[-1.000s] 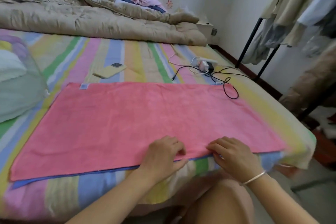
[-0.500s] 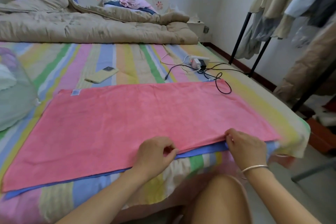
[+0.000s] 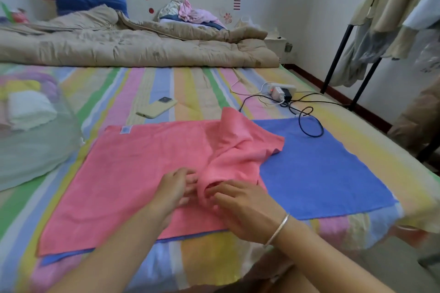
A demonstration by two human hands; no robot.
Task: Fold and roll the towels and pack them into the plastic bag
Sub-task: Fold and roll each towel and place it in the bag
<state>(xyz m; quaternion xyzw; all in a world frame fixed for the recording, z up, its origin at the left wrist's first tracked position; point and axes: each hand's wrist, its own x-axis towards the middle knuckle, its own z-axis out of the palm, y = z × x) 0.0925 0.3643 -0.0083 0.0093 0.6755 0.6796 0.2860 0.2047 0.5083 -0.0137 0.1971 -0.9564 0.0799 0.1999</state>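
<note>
The pink towel lies on the striped bed, its right end thrown up and over toward the middle in a twisted ridge, with the blue towel spread flat beneath it and bared on the right. The right hand has its fingers curled into the bunched pink cloth at the near edge. The left hand meets it there, fingertips against the fold (whether it pinches or only steadies, I cannot tell).

The danger here is a crooked fold: the lifted end is rumpled and skewed, and laid down like that its corners will likely miss their mates, and the roll comes out lopsided. Tugging pink sideways could also drag the blue towel off square. Watch that black cable too, whose loop rests on the blue towel's far corner. The plastic bag waits at the left.
</note>
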